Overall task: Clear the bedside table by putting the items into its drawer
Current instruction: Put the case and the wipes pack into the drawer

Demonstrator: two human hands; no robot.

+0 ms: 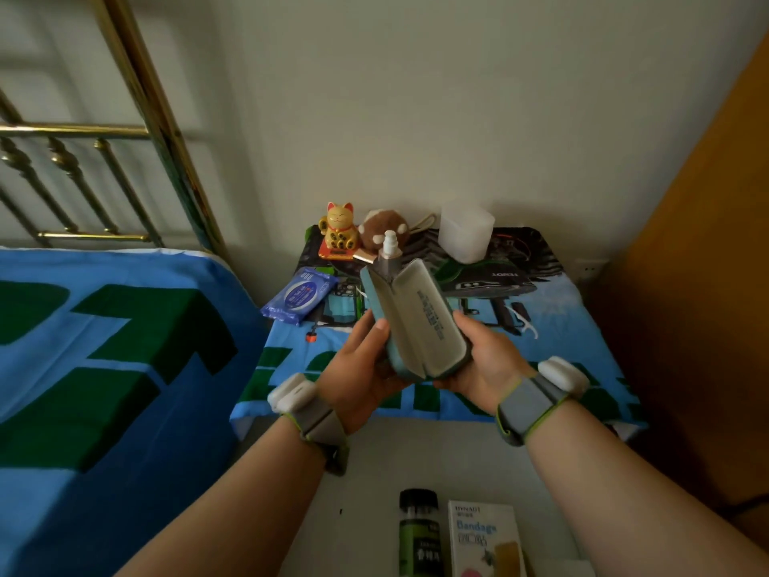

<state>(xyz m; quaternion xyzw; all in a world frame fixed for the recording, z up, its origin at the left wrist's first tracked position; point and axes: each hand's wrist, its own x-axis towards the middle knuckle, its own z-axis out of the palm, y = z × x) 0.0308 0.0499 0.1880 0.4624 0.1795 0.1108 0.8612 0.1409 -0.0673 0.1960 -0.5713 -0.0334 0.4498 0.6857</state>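
I hold a teal glasses case [420,322], hinged open with its pale lining showing, above the front of the bedside table [561,326]. My left hand [362,368] grips its left shell and my right hand [478,364] grips its right shell from below. On the cloth-covered tabletop behind it stand a small spray bottle [389,254], a gold lucky cat figure [339,231], a brown plush toy [385,229] and a translucent white cup [466,233]. A blue wipes packet [299,295] lies at the left. The open white drawer [374,472] below holds a green bottle [418,535] and a bandage box [484,543].
A bed with a blue and green cover [104,368] lies close on the left, with a brass headboard [83,160] against the wall. A wooden panel [707,264] stands on the right. A small orange item [311,337] lies on the table's left side.
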